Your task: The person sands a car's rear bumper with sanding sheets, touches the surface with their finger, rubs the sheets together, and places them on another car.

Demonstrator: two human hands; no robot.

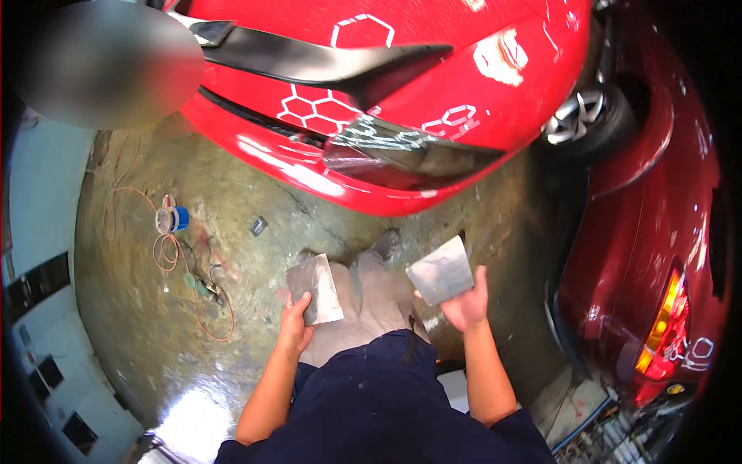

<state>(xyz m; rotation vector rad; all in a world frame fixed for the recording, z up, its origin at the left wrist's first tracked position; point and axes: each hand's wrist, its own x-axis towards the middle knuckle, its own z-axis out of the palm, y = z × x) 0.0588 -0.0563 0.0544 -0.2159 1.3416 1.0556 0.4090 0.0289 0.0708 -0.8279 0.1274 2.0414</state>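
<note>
A person's left hand point(294, 325) is gripping a flat plate point(314, 286) by its edge, thumb on top, apparently leaving most of its face clear. The right hand point(468, 307) is holding a second plate point(442, 272), apparently supporting it from beneath. Both plates are hovering near the person's legs point(363, 290), short of a red car point(495, 108). Their undersides and most fingers are escaping view; a blurred oval point(108, 66) is masking the upper left.
</note>
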